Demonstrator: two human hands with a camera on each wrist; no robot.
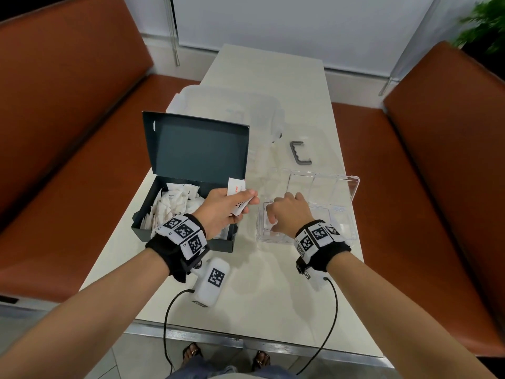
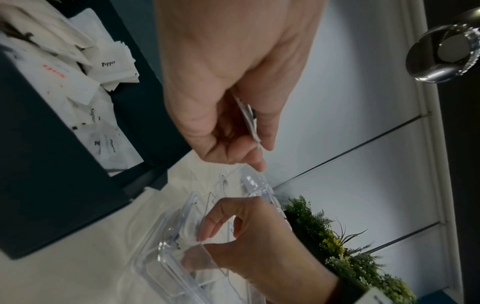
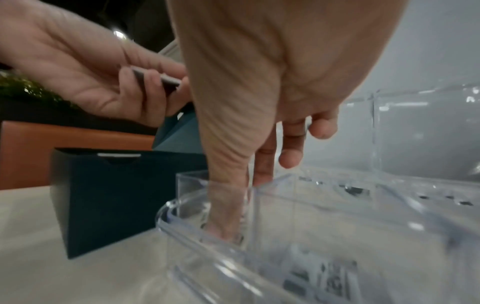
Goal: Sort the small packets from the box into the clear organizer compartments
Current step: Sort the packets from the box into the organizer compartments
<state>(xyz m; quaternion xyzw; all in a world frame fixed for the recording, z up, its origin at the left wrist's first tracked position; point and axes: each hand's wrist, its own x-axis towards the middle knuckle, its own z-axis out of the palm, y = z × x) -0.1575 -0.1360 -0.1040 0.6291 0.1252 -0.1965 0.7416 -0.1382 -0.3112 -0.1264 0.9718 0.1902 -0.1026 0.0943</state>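
An open dark box (image 1: 180, 237) on the left of the table holds a heap of small white packets (image 1: 172, 203); one reads "Pepper" (image 2: 111, 67). Above the box's right end, my left hand (image 1: 246, 201) pinches a few white packets (image 1: 237, 187) between thumb and fingers (image 2: 265, 139). To the right lies the clear organizer (image 1: 344, 214) with its lid (image 1: 328, 184) open behind. My right hand (image 1: 269, 214) reaches down into the near-left compartment, thumb and forefinger (image 3: 228, 216) close together inside it. Whether they hold a packet is hidden.
A grey C-shaped handle (image 1: 299, 153) lies behind the organizer, and a clear plastic bin (image 1: 232, 110) stands further back. A white tagged device (image 1: 211, 280) with a cable sits near the front edge. Orange benches (image 1: 68, 132) flank the table.
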